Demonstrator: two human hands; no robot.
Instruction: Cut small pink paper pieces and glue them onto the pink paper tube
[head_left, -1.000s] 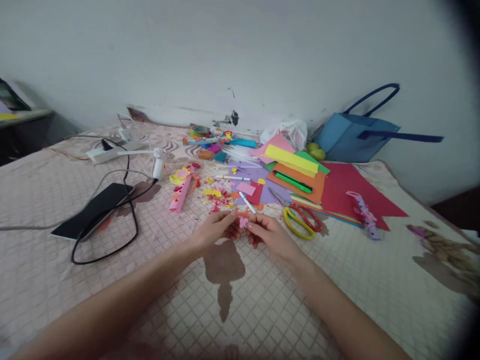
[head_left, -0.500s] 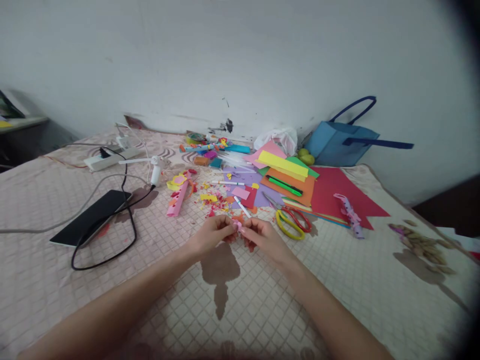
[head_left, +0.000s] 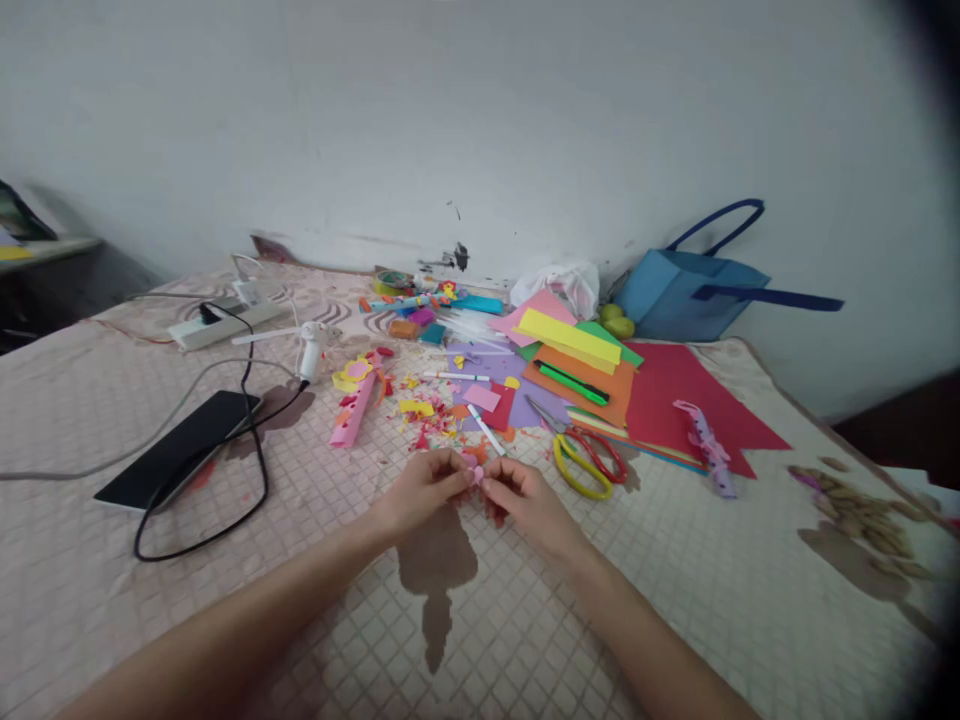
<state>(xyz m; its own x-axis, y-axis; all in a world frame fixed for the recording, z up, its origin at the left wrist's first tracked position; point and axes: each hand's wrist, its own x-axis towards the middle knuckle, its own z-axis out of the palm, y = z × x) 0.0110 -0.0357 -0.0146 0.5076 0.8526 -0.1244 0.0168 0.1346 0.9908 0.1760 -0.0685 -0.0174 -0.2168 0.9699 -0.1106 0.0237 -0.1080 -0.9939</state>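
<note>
A small pink paper piece (head_left: pixel 474 472) is pinched between my two hands, low over the table; its exact shape is too small to make out. My left hand (head_left: pixel 429 487) has thumb and fingers closed on its left side. From the right, my right hand (head_left: pixel 523 492) grips the same piece with thumb and forefinger, its other fingers curled under. Just beyond them lie a white marker (head_left: pixel 486 430) and scattered paper scraps (head_left: pixel 431 425). Scissors (head_left: pixel 581 465) with red and yellow handles rest to the right of my right hand.
Coloured paper sheets (head_left: pixel 697 400) and a green cutter (head_left: pixel 574 383) lie at right, before a blue bag (head_left: pixel 686 290). A pink paper roll (head_left: pixel 352 412) with flowers, a black tablet-like slab (head_left: pixel 180 445), cables and a power strip (head_left: pixel 217 328) occupy the left. Peanut-like pods (head_left: pixel 862 515) lie far right.
The camera view has tilted slightly, so everything sits a little lower in the picture. Both hands still pinch the pink paper piece, with only slight finger movement.
</note>
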